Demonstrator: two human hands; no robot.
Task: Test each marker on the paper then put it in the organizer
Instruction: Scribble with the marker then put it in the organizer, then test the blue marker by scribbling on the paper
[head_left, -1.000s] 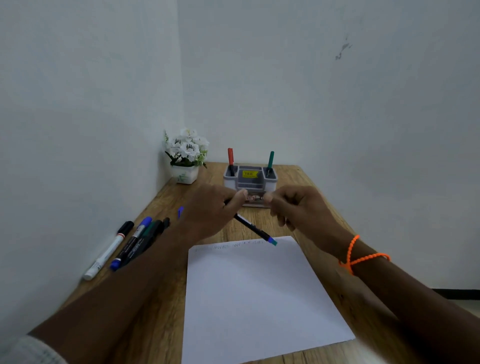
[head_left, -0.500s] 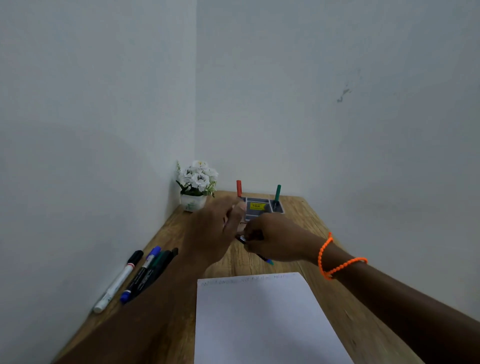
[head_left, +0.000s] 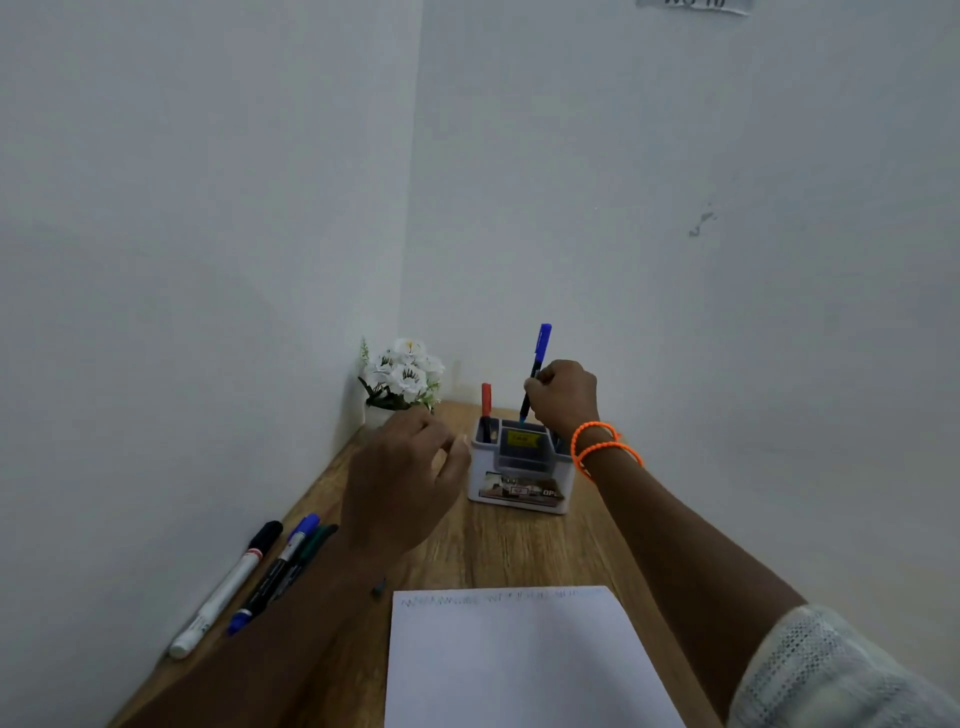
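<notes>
Blue-capped marker (head_left: 535, 371) pinched in right hand (head_left: 563, 397) grip over organizer (head_left: 522, 467); left hand (head_left: 402, 486) relaxed; label unreadable.

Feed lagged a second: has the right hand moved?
Yes. The right hand, gripping the blue-capped marker, went from near the paper to above the organizer.

A blue-capped marker (head_left: 537, 364) stands nearly upright, tip down over the grey organizer (head_left: 521, 470) beyond the paper (head_left: 524, 660).
</notes>
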